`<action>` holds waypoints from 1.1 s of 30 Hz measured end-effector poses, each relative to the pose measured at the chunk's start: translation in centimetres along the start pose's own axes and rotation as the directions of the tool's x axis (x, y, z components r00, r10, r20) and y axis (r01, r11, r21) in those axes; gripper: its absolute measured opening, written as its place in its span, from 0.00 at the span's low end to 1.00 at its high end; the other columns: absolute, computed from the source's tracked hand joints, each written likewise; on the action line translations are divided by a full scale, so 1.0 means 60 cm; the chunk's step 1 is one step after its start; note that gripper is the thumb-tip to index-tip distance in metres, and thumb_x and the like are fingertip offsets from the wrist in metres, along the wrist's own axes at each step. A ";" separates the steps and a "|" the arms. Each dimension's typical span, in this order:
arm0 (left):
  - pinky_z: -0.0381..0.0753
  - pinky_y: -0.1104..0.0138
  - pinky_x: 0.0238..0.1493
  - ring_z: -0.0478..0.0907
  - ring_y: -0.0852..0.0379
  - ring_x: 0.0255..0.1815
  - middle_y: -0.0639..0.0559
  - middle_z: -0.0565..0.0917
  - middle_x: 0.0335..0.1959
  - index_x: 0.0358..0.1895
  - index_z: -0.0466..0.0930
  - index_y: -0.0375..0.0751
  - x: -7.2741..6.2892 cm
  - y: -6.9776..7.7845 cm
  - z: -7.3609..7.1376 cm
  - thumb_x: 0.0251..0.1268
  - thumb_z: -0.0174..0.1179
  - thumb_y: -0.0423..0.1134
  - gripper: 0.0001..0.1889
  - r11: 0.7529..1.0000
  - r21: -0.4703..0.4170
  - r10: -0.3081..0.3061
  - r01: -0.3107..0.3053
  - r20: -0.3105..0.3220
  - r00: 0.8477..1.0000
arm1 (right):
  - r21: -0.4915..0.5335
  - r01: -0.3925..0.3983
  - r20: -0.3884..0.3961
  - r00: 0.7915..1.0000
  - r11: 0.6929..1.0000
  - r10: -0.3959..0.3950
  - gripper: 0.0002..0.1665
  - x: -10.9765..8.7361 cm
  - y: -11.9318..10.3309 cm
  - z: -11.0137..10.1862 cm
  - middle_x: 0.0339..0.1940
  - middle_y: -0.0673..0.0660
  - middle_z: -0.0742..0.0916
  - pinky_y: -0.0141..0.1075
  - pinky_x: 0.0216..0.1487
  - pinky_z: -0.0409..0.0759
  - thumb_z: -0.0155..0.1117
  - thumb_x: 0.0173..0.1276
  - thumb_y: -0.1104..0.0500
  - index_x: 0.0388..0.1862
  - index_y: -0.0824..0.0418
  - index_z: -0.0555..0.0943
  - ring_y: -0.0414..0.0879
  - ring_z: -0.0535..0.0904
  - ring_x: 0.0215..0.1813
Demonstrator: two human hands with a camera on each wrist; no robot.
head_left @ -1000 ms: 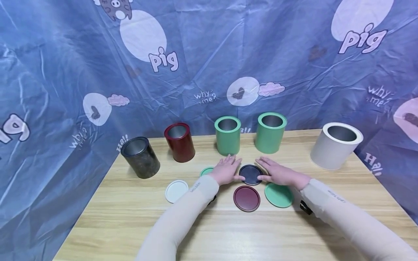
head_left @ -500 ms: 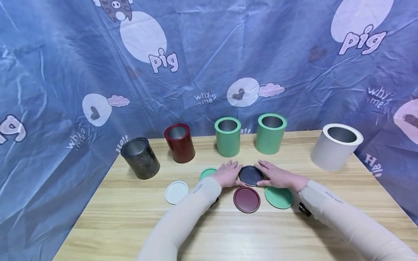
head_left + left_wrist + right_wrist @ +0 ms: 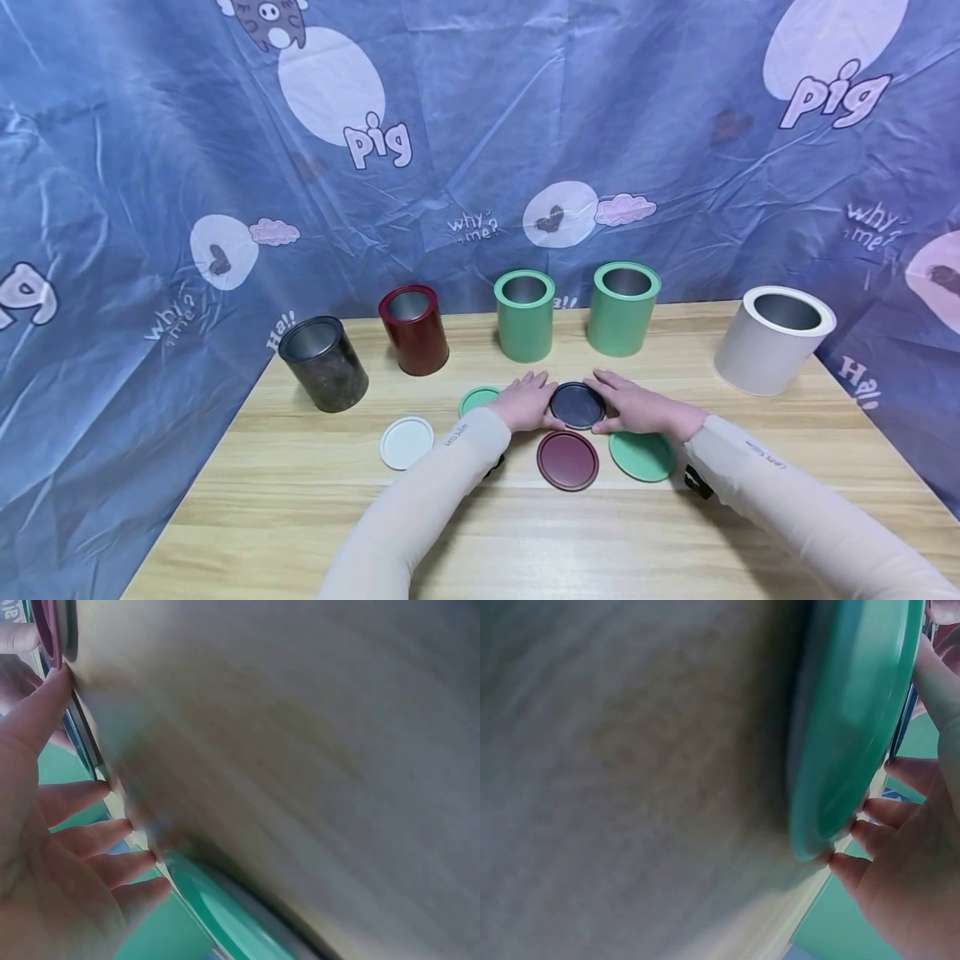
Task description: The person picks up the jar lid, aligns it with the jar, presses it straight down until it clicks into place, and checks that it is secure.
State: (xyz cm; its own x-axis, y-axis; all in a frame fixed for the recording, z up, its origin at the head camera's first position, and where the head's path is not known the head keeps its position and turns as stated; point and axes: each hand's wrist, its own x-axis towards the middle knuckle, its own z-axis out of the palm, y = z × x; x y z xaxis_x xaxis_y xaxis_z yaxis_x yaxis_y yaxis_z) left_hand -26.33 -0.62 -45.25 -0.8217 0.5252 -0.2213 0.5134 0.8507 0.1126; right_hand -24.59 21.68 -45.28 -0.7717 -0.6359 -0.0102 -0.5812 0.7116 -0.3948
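A round black lid (image 3: pixel 577 406) lies on the table between the two hands. My left hand (image 3: pixel 521 404) is at its left rim, thumb toward the near side and fingers toward the far side. At its right rim, my right hand (image 3: pixel 637 407) mirrors this. Both wrist views show fairly straight, spread fingers low over the table, with the left fingers (image 3: pixel 90 838) close to a small green lid (image 3: pixel 225 911). Just nearer lies a burgundy lid (image 3: pixel 567 460). A larger green lid (image 3: pixel 642 455) sits below my right hand, and the small green lid (image 3: pixel 477 398) is partly hidden by my left.
Along the back stand open cans: a dark one (image 3: pixel 326 367), a red one (image 3: pixel 420 337), two green ones including the left green can (image 3: pixel 524 325) and right green can (image 3: pixel 621 317), and a white can (image 3: pixel 765 350). A white lid (image 3: pixel 407 442) lies left on the wooden table (image 3: pixel 525 542).
Both hands have shifted slightly nearer and come in closer around the black lid's rim. The lids and cans keep their places; the view shifts slightly.
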 end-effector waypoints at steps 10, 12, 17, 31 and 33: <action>0.62 0.55 0.74 0.56 0.41 0.76 0.43 0.61 0.75 0.72 0.64 0.42 -0.002 0.007 -0.007 0.61 0.60 0.61 0.40 1.000 0.007 0.014 -0.014 0.003 1.000 | 0.038 0.004 -0.013 1.000 0.999 -0.003 0.48 0.002 0.003 0.002 0.68 0.82 0.63 0.66 0.66 0.62 0.73 0.58 0.50 0.67 0.77 0.64 0.77 0.58 0.70; 0.62 0.54 0.74 0.56 0.41 0.76 0.44 0.61 0.75 0.72 0.64 0.43 -0.002 0.009 -0.007 0.62 0.60 0.60 0.39 1.000 0.003 0.010 -0.010 0.008 1.000 | 0.041 0.011 -0.020 1.000 0.999 -0.010 0.47 0.003 0.004 0.003 0.68 0.83 0.63 0.66 0.66 0.62 0.73 0.58 0.50 0.66 0.78 0.65 0.77 0.58 0.69; 0.63 0.52 0.73 0.55 0.40 0.76 0.44 0.60 0.76 0.72 0.65 0.42 -0.003 0.012 -0.007 0.61 0.60 0.60 0.39 1.000 0.002 0.004 -0.004 0.017 1.000 | 0.037 0.027 -0.030 0.999 0.999 -0.026 0.47 0.003 0.008 0.006 0.67 0.83 0.64 0.66 0.66 0.62 0.73 0.57 0.50 0.66 0.78 0.65 0.77 0.59 0.69; 0.65 0.51 0.71 0.57 0.39 0.75 0.43 0.62 0.75 0.70 0.66 0.42 -0.003 0.009 -0.010 0.60 0.61 0.61 0.39 1.000 0.011 0.008 -0.008 0.013 1.000 | 0.014 0.038 -0.023 0.999 0.999 -0.038 0.47 0.011 0.009 0.005 0.66 0.81 0.67 0.64 0.67 0.63 0.73 0.57 0.48 0.63 0.80 0.67 0.75 0.62 0.69; 0.65 0.51 0.71 0.57 0.39 0.75 0.43 0.62 0.75 0.70 0.66 0.42 -0.003 0.009 -0.010 0.60 0.61 0.61 0.39 1.000 0.005 0.013 -0.013 0.012 1.000 | 0.019 0.029 -0.014 0.999 0.999 -0.029 0.47 0.010 0.009 0.004 0.67 0.81 0.67 0.63 0.68 0.62 0.72 0.57 0.48 0.63 0.79 0.67 0.75 0.61 0.69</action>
State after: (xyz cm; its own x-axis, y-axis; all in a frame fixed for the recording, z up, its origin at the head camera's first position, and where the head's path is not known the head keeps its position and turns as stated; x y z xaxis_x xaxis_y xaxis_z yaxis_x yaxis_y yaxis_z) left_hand -26.07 -0.24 -44.55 -0.8122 0.5355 -0.2314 0.5250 0.8439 0.1105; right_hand -25.33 21.61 -45.71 -0.7581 -0.6520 0.0143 -0.5985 0.6868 -0.4125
